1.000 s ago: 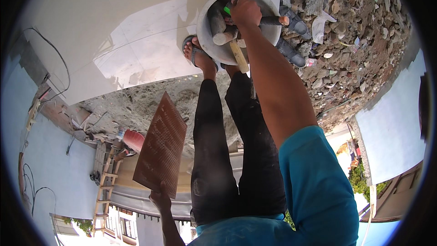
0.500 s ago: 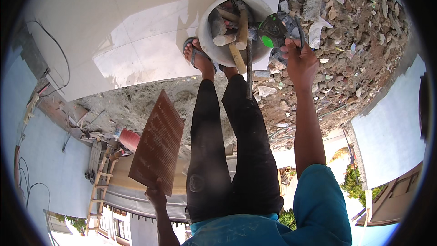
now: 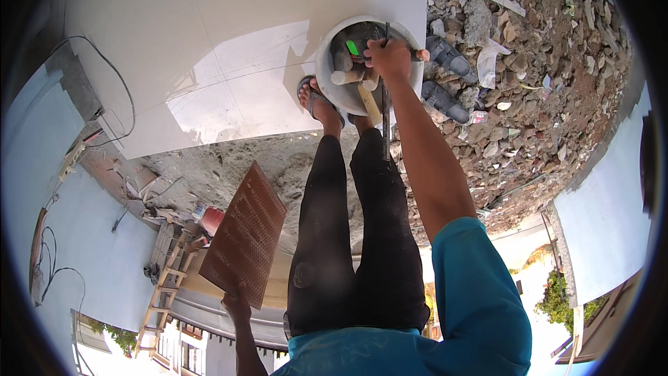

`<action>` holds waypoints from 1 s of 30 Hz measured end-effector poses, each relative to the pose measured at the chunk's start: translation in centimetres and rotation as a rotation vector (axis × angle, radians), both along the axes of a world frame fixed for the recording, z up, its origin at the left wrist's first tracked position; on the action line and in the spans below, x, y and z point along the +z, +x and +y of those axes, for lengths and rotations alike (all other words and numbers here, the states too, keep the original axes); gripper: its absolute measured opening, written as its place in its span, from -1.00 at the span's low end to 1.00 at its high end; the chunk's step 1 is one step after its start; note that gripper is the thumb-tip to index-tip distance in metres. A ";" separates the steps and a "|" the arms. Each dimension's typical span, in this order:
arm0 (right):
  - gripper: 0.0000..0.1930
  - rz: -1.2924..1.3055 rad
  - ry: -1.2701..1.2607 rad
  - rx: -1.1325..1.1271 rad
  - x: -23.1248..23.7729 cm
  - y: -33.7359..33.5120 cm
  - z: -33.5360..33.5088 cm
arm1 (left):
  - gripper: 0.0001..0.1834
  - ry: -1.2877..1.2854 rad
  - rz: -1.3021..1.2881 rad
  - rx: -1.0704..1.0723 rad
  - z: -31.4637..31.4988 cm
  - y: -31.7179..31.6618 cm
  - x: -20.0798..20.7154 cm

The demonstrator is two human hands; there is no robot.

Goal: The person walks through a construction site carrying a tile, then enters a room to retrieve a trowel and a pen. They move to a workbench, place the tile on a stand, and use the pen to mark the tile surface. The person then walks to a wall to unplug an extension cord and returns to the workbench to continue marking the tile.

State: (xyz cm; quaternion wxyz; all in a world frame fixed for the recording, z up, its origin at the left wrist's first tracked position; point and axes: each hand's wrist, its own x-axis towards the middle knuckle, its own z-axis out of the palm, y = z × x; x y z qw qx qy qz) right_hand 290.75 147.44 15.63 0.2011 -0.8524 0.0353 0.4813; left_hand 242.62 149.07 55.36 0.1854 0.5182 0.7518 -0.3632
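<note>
Below the pale floor [image 3: 139,111], left of the person's legs [image 3: 320,230], there was the brown ridged tile [image 3: 247,237], held aslant, with the left hand [image 3: 236,306] gripping its lower end! Stiff by the look of it, probably weighty and brittle, so opposite edges offered the surest hold. Up by the feet, the round grey bucket [image 3: 324,63] was crammed: wooden handles [image 3: 371,104], a long dark rod [image 3: 387,139] jutting over the rim, a black-and-green tool [image 3: 353,47]. Right hand [image 3: 391,59] in there, fingers bent; what they gripped, I couldn't tell.
</note>
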 end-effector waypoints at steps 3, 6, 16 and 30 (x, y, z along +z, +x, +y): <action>-0.73 -0.004 -0.068 -0.030 -3.6 -1.1 -0.5 | -0.57 0.088 -0.107 0.037 1.0 -0.9 2.4; -0.73 -0.002 -0.037 0.154 -0.7 -2.3 -1.6 | -0.55 0.097 -0.062 0.066 1.2 -4.0 4.7; -0.69 -0.294 -0.191 0.629 18.8 -5.0 -14.5 | -0.66 0.018 -0.199 -0.192 8.0 -12.6 0.9; -0.76 -0.246 0.342 0.351 34.2 -11.9 10.3 | -0.76 0.074 -0.353 -0.230 25.7 -10.8 3.3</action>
